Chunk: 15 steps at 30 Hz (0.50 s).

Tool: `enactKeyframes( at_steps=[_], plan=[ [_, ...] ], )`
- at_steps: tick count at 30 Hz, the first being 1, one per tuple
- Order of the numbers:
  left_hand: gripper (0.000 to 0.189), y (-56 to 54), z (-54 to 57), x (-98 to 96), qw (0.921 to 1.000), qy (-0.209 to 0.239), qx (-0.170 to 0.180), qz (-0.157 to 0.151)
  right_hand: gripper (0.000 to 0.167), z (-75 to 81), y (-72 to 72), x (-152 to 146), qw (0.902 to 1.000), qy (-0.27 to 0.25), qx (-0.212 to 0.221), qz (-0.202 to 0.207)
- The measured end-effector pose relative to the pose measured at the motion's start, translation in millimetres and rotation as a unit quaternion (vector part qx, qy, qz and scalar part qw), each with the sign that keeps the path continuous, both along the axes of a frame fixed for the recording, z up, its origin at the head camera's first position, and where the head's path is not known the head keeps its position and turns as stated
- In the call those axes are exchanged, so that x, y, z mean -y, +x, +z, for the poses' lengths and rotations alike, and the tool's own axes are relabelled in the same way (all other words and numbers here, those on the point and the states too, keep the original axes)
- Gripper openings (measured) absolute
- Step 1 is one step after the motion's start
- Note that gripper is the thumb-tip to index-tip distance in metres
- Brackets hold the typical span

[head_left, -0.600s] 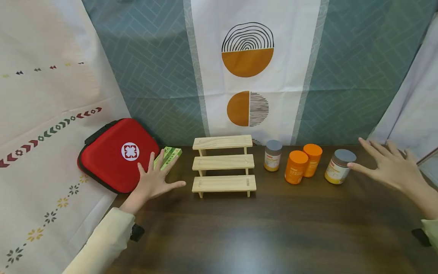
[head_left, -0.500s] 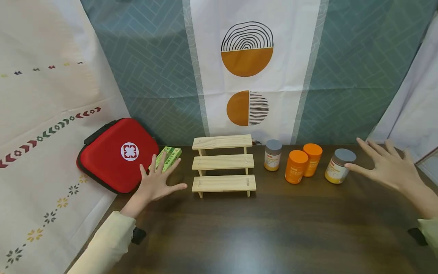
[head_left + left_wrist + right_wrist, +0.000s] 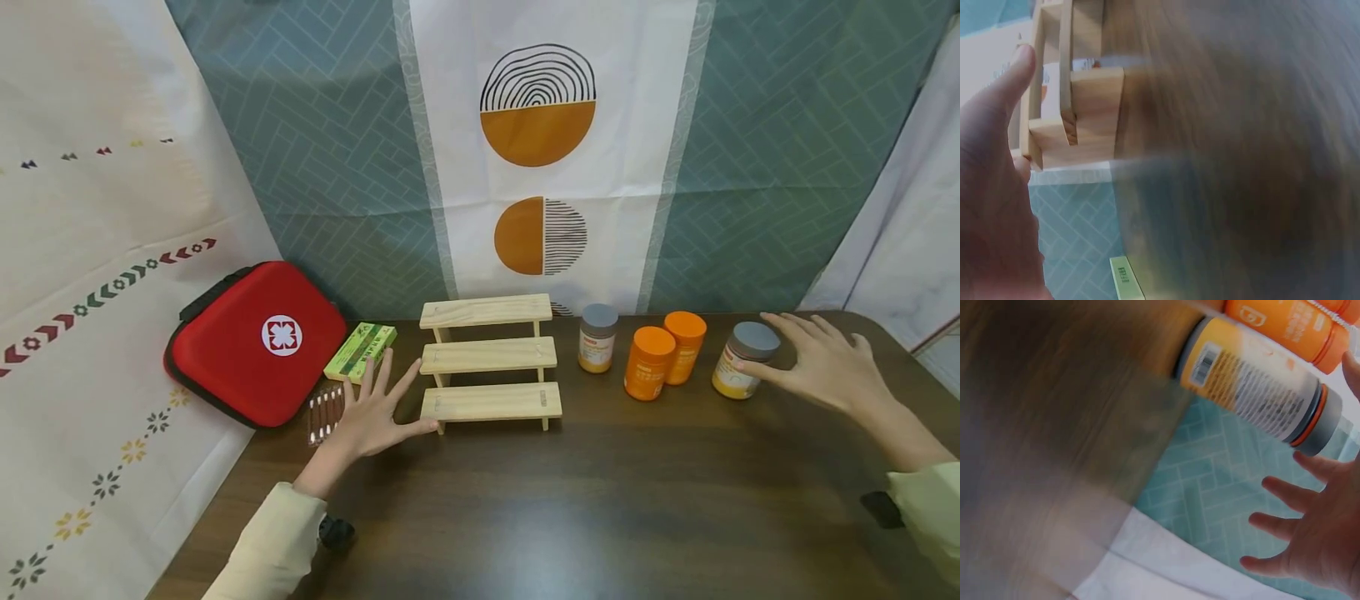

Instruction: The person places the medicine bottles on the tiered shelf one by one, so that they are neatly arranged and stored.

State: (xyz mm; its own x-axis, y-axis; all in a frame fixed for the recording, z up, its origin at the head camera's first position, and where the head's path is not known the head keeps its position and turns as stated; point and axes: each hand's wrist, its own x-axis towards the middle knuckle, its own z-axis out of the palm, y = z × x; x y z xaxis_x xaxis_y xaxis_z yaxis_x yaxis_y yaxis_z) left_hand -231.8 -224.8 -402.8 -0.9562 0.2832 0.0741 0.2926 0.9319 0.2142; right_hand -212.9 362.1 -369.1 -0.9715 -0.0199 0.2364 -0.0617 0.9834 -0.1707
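My left hand hovers with fingers spread, its thumb tip overlapping the left end of the three-step wooden rack. In the left wrist view, the thumb shows beside the rack's end. Just behind that hand lies a green and yellow box, and at its left a clear pack of swabs with white tips, partly covered. My right hand spreads round the right-hand grey-lidded jar, thumb overlapping its front. In the right wrist view its fingers are straight, close to the lid. Neither hand holds anything.
Two orange bottles stand left of that jar, and another grey-lidded jar stands beside the rack. A red first-aid case leans against the cloth at left. Patterned cloth hangs behind the dark wooden table.
My left hand has moved right to the rack, uncovering the green box and part of the swab pack. My right hand has moved left, closer to the grey-lidded jar.
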Motion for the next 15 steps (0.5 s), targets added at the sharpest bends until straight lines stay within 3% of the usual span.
enactKeyframes(
  at_steps=[5, 8, 15],
  plan=[
    [0.102, 1.9, -1.0, -4.2, 0.9988, 0.047, 0.002, -0.009, 0.088, 2.2, -2.2, 7, 0.9996, -0.027, -0.007, 0.007],
    [0.106, 1.5, -1.7, -7.1, 0.9946, 0.100, 0.014, -0.027, 0.085, 1.7, -2.9, 8, 0.9990, -0.041, -0.016, 0.006],
    [0.114, -3.0, -7.0, -11.5, 0.9671, 0.236, 0.057, -0.077, 0.084, -1.2, -5.1, 6, 0.9972, -0.073, 0.005, 0.012]
  ],
)
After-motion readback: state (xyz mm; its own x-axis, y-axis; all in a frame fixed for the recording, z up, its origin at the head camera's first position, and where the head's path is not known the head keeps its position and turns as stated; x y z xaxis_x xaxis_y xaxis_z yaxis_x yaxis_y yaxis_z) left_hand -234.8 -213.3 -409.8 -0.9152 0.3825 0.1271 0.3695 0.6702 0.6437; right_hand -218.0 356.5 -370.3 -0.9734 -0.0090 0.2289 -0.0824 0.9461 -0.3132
